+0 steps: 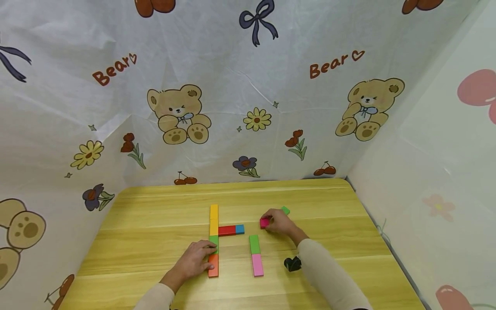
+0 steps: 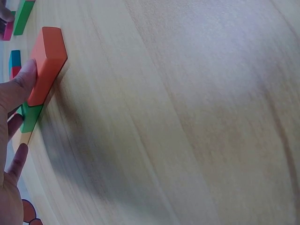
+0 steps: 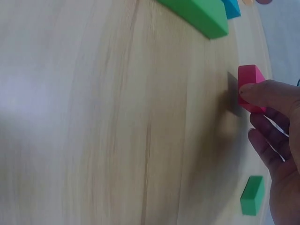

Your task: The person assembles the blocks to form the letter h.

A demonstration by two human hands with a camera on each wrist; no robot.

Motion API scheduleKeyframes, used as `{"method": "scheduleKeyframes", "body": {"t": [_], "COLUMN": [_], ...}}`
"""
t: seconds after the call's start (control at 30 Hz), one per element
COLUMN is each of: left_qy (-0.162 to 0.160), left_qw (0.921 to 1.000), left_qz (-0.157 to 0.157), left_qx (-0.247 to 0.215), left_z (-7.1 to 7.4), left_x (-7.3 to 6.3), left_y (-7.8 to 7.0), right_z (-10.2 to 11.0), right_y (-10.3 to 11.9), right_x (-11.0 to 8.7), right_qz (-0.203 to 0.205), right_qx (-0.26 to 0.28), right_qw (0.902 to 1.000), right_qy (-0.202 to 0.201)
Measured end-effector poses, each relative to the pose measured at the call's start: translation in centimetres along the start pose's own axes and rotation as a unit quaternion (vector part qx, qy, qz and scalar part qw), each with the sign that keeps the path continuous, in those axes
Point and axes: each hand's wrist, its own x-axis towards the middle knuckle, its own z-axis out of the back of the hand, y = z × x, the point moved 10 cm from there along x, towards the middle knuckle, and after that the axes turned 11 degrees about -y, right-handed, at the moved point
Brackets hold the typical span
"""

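My right hand (image 1: 280, 223) pinches a small magenta block (image 1: 264, 223) between thumb and fingers; the right wrist view shows the thumb on the near face of the magenta block (image 3: 248, 77). Toward the left, my left hand (image 1: 193, 258) rests on a straight column of blocks. Its thumb touches the orange block (image 1: 213, 270) and its fingers lie at the green block (image 1: 214, 239). Two yellow blocks (image 1: 214, 219) continue that column away from me. From the column's right side, a red block (image 1: 227, 230) and a blue block (image 1: 240, 229) extend end to end.
Between the hands, a green block (image 1: 254, 244) and a light pink block (image 1: 257, 265) lie end to end. A small green block (image 1: 285, 210) sits beyond the right hand. A black heart-shaped object (image 1: 292, 264) lies beside the right sleeve. A patterned cloth backs the wooden table (image 1: 155, 215).
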Motion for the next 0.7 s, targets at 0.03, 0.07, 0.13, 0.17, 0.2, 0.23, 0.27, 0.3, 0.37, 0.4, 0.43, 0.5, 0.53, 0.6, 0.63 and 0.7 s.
{"method": "scheduleKeyframes", "body": {"t": [0.03, 0.07, 0.13, 0.17, 0.2, 0.23, 0.27, 0.3, 0.37, 0.4, 0.43, 0.5, 0.53, 0.6, 0.63, 0.7], "left_qy": [0.000, 0.001, 0.002, 0.002, 0.003, 0.003, 0.002, 0.002, 0.003, 0.004, 0.004, 0.004, 0.003, 0.000, -0.003, -0.007], "left_qw": [1.0000, 1.0000, 1.0000, 1.0000, 1.0000, 1.0000, 1.0000, 1.0000, 1.0000, 1.0000, 1.0000, 1.0000, 1.0000, 1.0000, 1.0000, 0.9999], "left_qz": [-0.001, -0.001, -0.001, 0.000, 0.001, 0.002, 0.002, 0.003, 0.002, 0.002, 0.002, 0.001, 0.000, -0.004, -0.007, -0.012], "left_qx": [0.000, -0.001, -0.001, -0.003, -0.002, -0.002, -0.003, -0.002, -0.001, 0.000, -0.002, -0.001, -0.001, 0.000, 0.001, 0.006], "left_z": [0.0, 0.0, 0.0, 0.0, 0.1, 0.1, 0.1, 0.0, 0.1, 0.1, 0.1, 0.1, 0.1, 0.1, 0.1, 0.1], "left_x": [0.0, 0.0, 0.0, 0.0, 0.0, -0.1, -0.1, -0.1, -0.1, -0.1, -0.1, -0.1, -0.1, -0.1, -0.1, -0.2], "left_y": [0.0, 0.0, -0.1, -0.1, 0.0, 0.0, 0.0, 0.1, 0.1, 0.1, 0.1, 0.1, 0.1, 0.0, 0.0, 0.0], "right_z": [-0.2, -0.4, -0.8, -1.0, -1.2, -1.5, -1.7, -2.0, -2.5, -2.7, -2.9, -3.3, -3.4, -3.6, -3.7, -4.0], "right_y": [0.3, 0.7, 1.4, 1.8, 2.1, 2.3, 2.6, 2.7, 3.1, 3.2, 3.4, 3.8, 3.9, 4.2, 4.3, 4.3], "right_x": [0.1, 0.1, 0.3, 0.4, 0.5, 0.6, 0.7, 0.8, 0.9, 1.0, 1.0, 1.1, 1.2, 1.2, 1.2, 1.3], "right_qz": [0.004, 0.011, 0.020, 0.025, 0.028, 0.028, 0.030, 0.030, 0.031, 0.029, 0.029, 0.033, 0.033, 0.034, 0.034, 0.035], "right_qx": [0.003, 0.005, 0.005, 0.006, 0.009, 0.009, 0.009, 0.007, 0.006, 0.006, 0.006, 0.009, 0.011, 0.015, 0.014, 0.012], "right_qw": [1.0000, 0.9999, 0.9997, 0.9995, 0.9994, 0.9993, 0.9991, 0.9990, 0.9987, 0.9986, 0.9984, 0.9980, 0.9979, 0.9976, 0.9975, 0.9974], "right_qy": [0.002, 0.005, 0.014, 0.016, 0.019, 0.024, 0.029, 0.033, 0.040, 0.045, 0.048, 0.053, 0.055, 0.058, 0.059, 0.061]}}
